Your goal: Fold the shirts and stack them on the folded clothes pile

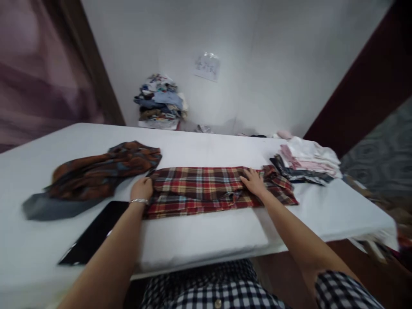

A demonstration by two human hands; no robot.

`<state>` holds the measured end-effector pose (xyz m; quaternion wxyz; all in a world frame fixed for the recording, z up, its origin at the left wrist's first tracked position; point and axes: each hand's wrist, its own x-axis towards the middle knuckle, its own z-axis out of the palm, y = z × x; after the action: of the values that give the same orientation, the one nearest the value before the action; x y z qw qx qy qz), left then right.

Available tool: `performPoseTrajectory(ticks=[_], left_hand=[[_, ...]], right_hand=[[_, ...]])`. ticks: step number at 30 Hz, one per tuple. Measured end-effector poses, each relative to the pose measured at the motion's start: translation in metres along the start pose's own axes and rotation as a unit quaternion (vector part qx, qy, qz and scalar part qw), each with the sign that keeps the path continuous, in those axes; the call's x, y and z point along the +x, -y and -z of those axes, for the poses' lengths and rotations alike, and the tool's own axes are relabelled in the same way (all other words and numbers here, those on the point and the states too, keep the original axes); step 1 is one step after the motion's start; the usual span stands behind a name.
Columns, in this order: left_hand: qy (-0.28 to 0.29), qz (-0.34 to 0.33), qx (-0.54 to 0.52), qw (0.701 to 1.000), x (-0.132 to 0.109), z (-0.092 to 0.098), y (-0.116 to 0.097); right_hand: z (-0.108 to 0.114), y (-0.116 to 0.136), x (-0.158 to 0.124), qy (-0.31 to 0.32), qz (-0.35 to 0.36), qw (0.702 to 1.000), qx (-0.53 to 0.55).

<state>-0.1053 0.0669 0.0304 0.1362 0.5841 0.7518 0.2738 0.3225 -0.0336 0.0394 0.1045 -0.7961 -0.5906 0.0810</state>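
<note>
A red, brown and cream plaid shirt [196, 184] lies folded into a long strip across the white table, its collar end at the right. My left hand [141, 189] grips the shirt's left end, fingers curled round the edge. Toward the collar end, my right hand [254, 182] rests flat on the cloth with its fingers spread. A dark flat panel [96, 231] lies on the table beside my left forearm, which covers part of it.
At the left sits a crumpled brown patterned garment [106, 171] with grey cloth [58, 208] under it. Folded clothes [305, 161] are stacked at the right. Another clothes pile [161, 101] stands beyond the far edge of the table [206, 240], below a wall sign [207, 66].
</note>
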Motion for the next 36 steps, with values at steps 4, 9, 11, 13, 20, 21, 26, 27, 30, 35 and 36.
performPoseTrajectory(ticks=[4, 9, 11, 13, 20, 21, 26, 27, 30, 35, 36], left_hand=[[0.035, 0.004, 0.006, 0.999, -0.005, 0.003, -0.001], [0.065, 0.024, 0.019, 0.997, -0.005, 0.016, -0.005], [0.067, 0.034, 0.032, 0.997, -0.004, 0.023, -0.004], [0.066, 0.037, 0.049, 0.996, -0.005, 0.03, -0.001], [0.109, 0.023, 0.114, 0.987, -0.02, 0.04, 0.002], [0.117, 0.022, 0.118, 0.986, -0.021, 0.039, 0.0], [0.14, 0.016, 0.112, 0.984, -0.022, 0.033, -0.01], [0.139, 0.015, 0.108, 0.984, -0.022, 0.034, -0.012], [0.127, 0.003, 0.096, 0.987, -0.025, 0.04, -0.021], [0.08, -0.063, 0.076, 0.992, -0.034, 0.053, -0.062], [0.076, -0.081, 0.071, 0.991, -0.038, 0.053, -0.076]], right_hand=[[-0.02, 0.034, -0.022, 0.018, 0.15, 0.989, -0.005], [-0.042, 0.049, -0.04, 0.004, 0.167, 0.984, -0.063], [-0.045, 0.046, -0.039, -0.004, 0.171, 0.983, -0.066], [-0.047, 0.042, -0.037, -0.015, 0.18, 0.981, -0.068], [-0.055, 0.037, -0.034, -0.042, 0.187, 0.979, -0.066], [-0.055, 0.037, -0.034, -0.043, 0.188, 0.979, -0.064], [-0.056, 0.036, -0.034, -0.049, 0.193, 0.979, -0.046], [-0.056, 0.035, -0.033, -0.051, 0.194, 0.979, -0.042], [-0.057, 0.035, -0.033, -0.053, 0.193, 0.979, -0.027], [-0.057, 0.034, -0.031, -0.043, 0.19, 0.981, -0.009], [-0.056, 0.034, -0.031, -0.041, 0.189, 0.981, -0.005]])
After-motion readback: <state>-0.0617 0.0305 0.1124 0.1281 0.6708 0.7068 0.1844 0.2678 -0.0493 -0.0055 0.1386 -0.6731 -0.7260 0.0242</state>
